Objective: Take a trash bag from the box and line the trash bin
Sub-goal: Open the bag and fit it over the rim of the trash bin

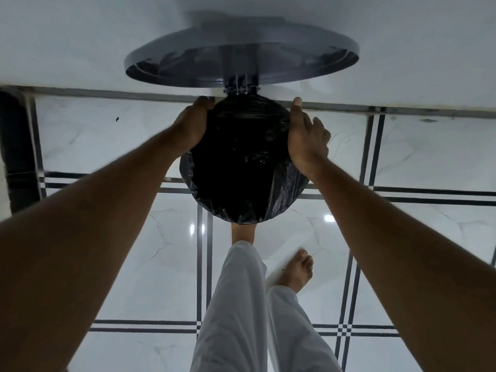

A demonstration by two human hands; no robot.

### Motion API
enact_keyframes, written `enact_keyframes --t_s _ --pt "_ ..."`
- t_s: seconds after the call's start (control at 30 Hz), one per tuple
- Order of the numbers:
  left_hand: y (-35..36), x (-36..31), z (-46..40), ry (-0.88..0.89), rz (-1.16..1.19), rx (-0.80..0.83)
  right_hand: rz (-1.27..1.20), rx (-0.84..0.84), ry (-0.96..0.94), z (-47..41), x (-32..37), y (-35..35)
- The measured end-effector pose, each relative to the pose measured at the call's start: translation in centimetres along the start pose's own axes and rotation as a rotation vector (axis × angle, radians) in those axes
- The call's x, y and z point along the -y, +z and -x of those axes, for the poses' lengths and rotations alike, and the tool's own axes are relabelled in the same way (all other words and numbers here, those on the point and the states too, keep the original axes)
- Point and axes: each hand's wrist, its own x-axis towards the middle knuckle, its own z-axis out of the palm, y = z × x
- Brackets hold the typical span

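Note:
A round pedal trash bin stands on the floor against the wall, seen from straight above. Its grey lid (pixel 241 63) is raised on the back hinge. A black trash bag (pixel 241 167) fills the bin's opening and is folded over the rim all round, hiding the bin's body. My left hand (pixel 192 124) grips the bag at the rim's far left edge. My right hand (pixel 306 135) presses the bag on the far right edge, thumb pointing to the wall, fingers spread down the outside. The trash bag box is not in view.
My left foot (pixel 243 233) rests at the bin's front, where the pedal sits; my right foot (pixel 298 269) stands on the glossy white tiled floor (pixel 402 251). White trouser legs (pixel 241 318) fill the bottom middle. A white wall (pixel 80 36) runs behind the bin. Something dark (pixel 18 146) stands at far left.

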Motion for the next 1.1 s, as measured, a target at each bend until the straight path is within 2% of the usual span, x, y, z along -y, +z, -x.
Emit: enact_keyframes --t_s 0.07,0.17,0.2,0.27,0.37,0.5,0.57,0.73,0.9,1.1 --pt "-0.4 1.2 0.3 -0.008 0.0 -0.054 -0.09 -0.08 0.057 0.6 -1.7 -0.4" --pt "-1.7 4.5 0.9 -0.076 0.055 -0.333 -0.322 -0.251 0.243 2.7 -4.9 -1.0" --pt "-1.8 5.9 1.7 -0.113 0.098 -0.401 -0.386 -0.25 0.332 3.6 -6.0 -0.9" --pt "-1.3 8.5 4.4 -0.237 0.15 -0.435 -0.504 -0.169 0.49 5.3 -8.2 -0.6" --pt "0.0 13.1 8.0 -0.421 0.408 -0.293 -0.758 0.011 0.681 7.8 -10.8 0.2" --pt "2.4 17.3 11.2 -0.611 0.747 0.004 -1.018 0.163 0.75 9.9 -11.6 1.2" --pt "3.3 18.1 11.9 -0.601 0.875 0.074 -1.088 0.163 0.773 10.0 -11.2 1.4" --pt "5.2 17.8 12.5 -0.552 1.088 0.072 -1.157 0.135 0.813 9.4 -10.8 1.9" --pt "5.2 18.4 11.6 -0.539 1.083 0.037 -1.081 0.096 0.827 8.3 -11.1 2.1" --pt "4.9 17.3 9.8 -0.54 0.813 -0.043 -1.031 0.016 0.821 7.5 -11.0 1.6"
